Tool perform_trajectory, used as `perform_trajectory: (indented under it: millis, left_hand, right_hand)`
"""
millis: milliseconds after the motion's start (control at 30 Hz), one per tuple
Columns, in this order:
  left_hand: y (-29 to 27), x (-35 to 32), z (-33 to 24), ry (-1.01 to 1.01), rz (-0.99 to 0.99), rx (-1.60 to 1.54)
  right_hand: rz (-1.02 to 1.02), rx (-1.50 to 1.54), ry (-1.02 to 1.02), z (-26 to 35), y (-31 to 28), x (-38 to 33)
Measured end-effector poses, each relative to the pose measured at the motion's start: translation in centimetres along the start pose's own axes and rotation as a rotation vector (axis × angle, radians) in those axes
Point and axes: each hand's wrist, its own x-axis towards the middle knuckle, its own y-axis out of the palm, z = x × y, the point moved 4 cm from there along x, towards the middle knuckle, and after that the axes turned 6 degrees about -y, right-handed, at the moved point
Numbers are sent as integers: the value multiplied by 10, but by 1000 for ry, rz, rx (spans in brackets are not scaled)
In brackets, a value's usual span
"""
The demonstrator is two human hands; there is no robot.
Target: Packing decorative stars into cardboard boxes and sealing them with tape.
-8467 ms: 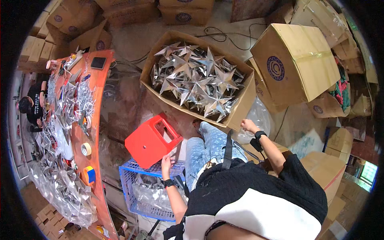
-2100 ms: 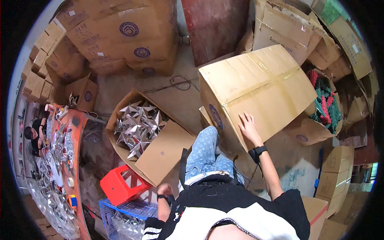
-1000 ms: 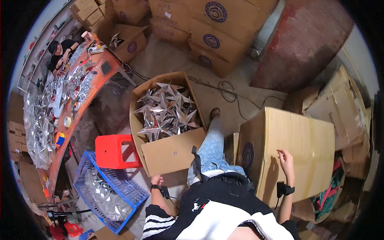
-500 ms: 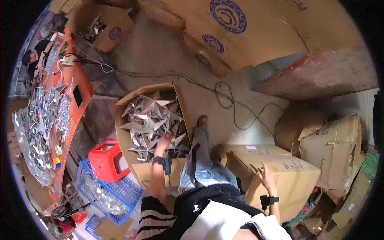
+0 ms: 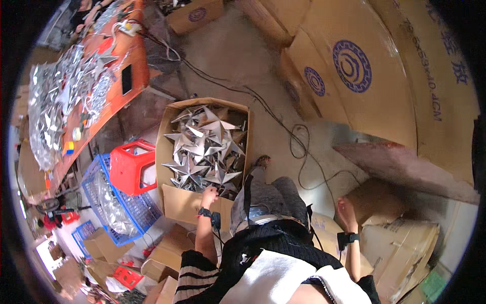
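My left hand [image 5: 209, 196] is over the near edge of an open cardboard box [image 5: 182, 200], beside its folded-out flap. Its fingers are loosely curled, and nothing shows in them. The box is heaped with silver metallic star ornaments [image 5: 205, 147], the closest lying just beyond my fingertips. My right hand [image 5: 347, 214] is raised off to the right, apart from the box. Its fingers are a little blurred but look apart, with nothing in them. A dark device is strapped to each wrist.
A red plastic stool [image 5: 132, 169] rests on a blue crate [image 5: 129, 215] left of the box. Beyond them, an orange table [image 5: 135, 55] carries bagged silver stars and a phone [image 5: 126, 79]. Cables [image 5: 304, 147] trail across the floor. Large cartons [image 5: 400, 258] stand to the right; a person is at the table's far end.
My left hand has drawn back from the stars to the box's near edge. My right hand has moved up and its fingers are less spread. The view has turned, shifting the surroundings.
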Motion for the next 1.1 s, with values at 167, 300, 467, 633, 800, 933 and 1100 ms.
perform_trajectory:
  millis: [167, 300, 467, 633, 800, 933, 1100]
  left_hand:
    - [-6, -6, 46, -116, -72, -178]
    - [10, 2, 24, -7, -130, -277]
    - [30, 14, 0, 80, -168, -366]
    - [54, 6, -8, 147, -172, -511]
    - [97, -1, -51, 3, -393, -556]
    - [168, -12, -10, 373, -486, -440]
    - [223, -61, -58, -19, -508, -1033]
  right_hand:
    - [-30, -963, -373, 143, 38, 73]
    - [-7, -921, -439, 177, 59, 128]
    - [138, -831, -444, 260, 102, 168]
    - [561, -980, -537, 248, 96, 268]
    - [646, -1141, -772, 287, 108, 356]
    - [843, -1153, -1053, 320, 187, 406]
    - [1018, -1015, -879, 361, 260, 462]
